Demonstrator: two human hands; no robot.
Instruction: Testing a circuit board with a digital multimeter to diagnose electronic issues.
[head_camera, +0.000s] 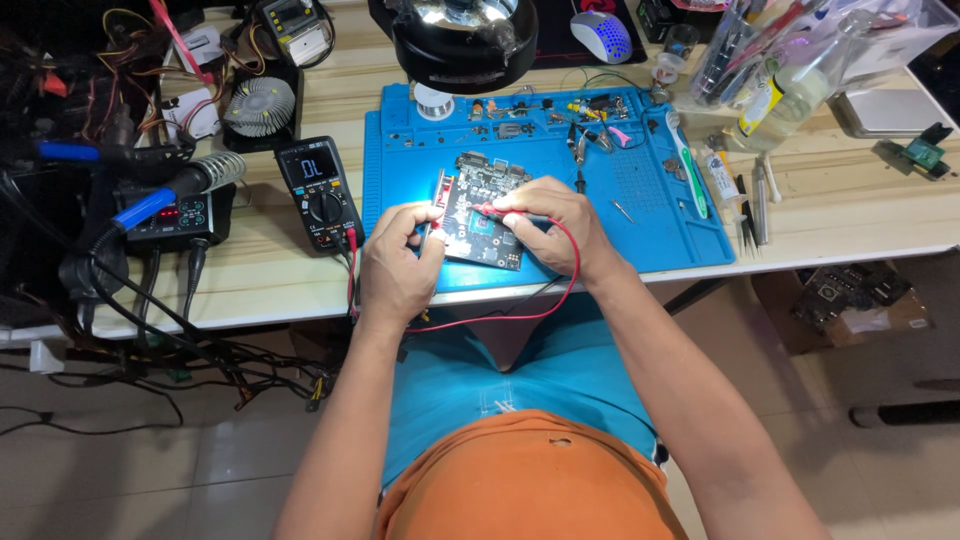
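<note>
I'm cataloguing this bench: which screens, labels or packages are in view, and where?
Multimeter: left of the blue mat, black body, pale lit rectangular screen.
Soldering station: far left, dark box, small red display.
Squeeze bottle: upper right, clear, yellow-and-black label.
Small tube: right of the mat, white, printed label.

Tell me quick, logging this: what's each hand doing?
Left hand: closed on a black probe.
Right hand: closed on a red probe, over the circuit board.

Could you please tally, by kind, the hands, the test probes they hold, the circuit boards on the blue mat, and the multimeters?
Bare hands: 2, left hand and right hand
Red-wired test probes: 2
Dark green circuit board: 1
Black handheld multimeter: 1
Total: 6
</note>
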